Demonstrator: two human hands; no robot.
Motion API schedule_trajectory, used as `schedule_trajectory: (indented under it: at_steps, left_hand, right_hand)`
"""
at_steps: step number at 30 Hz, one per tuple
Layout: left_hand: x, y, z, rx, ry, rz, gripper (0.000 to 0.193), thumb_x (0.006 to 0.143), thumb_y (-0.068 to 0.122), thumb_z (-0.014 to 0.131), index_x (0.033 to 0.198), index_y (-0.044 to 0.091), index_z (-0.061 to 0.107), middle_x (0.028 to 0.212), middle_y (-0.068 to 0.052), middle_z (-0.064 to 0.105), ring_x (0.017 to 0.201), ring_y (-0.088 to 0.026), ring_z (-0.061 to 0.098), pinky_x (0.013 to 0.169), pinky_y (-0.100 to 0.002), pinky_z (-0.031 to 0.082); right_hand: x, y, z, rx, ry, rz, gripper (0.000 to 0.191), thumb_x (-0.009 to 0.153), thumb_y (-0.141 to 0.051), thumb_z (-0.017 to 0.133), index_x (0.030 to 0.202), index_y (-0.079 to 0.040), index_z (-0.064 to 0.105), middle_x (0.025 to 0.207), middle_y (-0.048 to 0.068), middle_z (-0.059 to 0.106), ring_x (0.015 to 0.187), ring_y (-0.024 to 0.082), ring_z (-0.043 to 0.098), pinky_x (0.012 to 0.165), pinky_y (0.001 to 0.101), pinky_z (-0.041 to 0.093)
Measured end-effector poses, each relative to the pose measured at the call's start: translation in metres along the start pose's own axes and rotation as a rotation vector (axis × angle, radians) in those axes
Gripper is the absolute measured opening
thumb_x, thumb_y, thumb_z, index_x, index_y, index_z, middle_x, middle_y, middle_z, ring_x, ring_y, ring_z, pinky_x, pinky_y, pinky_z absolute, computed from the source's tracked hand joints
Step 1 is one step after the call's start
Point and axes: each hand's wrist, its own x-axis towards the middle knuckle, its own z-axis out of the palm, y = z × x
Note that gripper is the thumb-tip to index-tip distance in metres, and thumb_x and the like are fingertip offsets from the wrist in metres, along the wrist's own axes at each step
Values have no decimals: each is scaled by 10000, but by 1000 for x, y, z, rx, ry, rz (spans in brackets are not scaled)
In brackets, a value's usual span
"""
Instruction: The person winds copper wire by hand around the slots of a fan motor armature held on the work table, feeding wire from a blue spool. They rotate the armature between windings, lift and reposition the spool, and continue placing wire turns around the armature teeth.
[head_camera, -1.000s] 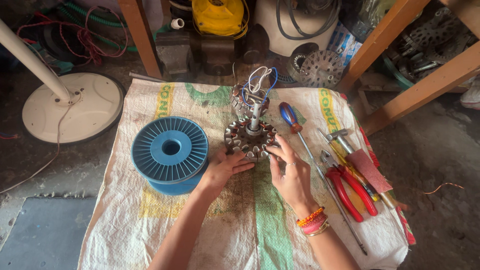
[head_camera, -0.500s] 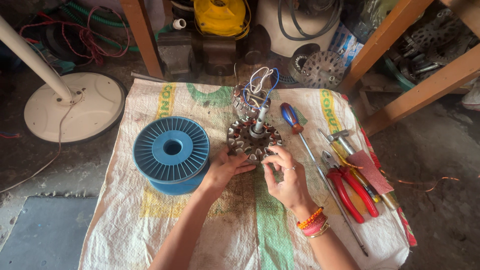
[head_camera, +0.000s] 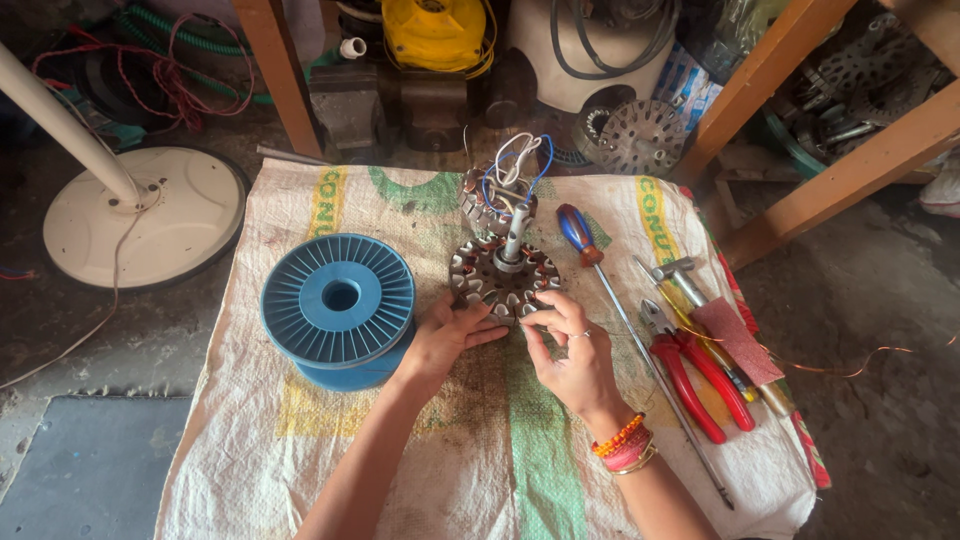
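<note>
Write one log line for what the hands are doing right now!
left hand: steadies stator | right hand: fingertips pinch at stator rim | blue spool: left | pliers, screwdriver: right | on sack

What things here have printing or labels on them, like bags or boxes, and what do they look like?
Woven sack: spread flat under the hands, whitish with green and yellow printed bands.
Printed packet: at the back near the wooden leg, blue and white, partly hidden.
No screens or signs show.
Left hand and right hand: both at the near edge of the stator on the sack.
</note>
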Motion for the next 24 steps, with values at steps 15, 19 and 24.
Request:
schedule_trajectory:
  at_steps: [15, 19, 24]
  left_hand:
    - [-1, 0, 2, -3, -23, 16, 363, 979, 144, 585, 1283, -37, 502, 1192, -177, 671, 1064, -274, 706, 970, -428, 618]
    - [-2, 1, 2, -9, -32, 11, 353, 990, 146, 580, 1280, -39, 501, 1201, -189, 676, 1088, -292, 710, 983, -431, 616]
    - [-2, 4, 2, -55, 3, -29, 353, 994, 155, 560, 1298, -15, 503, 1239, -166, 653, 1113, -278, 696, 998, -439, 601]
  right_hand:
    - [-4, 4, 3, 16, 8, -46, 511, 849, 20, 773, 1279, -61, 508, 879, 21, 765, 540, 84, 549, 509, 245, 439]
    - [-5, 3, 3, 20, 0, -63, 512, 842, 14, 774, 1270, -60, 502, 861, 13, 763, 532, 77, 541, 496, 241, 421]
    - [-4, 1, 4, 19, -108, 41, 530, 815, 5, 764, 1278, -61, 513, 800, 5, 761, 502, 76, 517, 474, 248, 411]
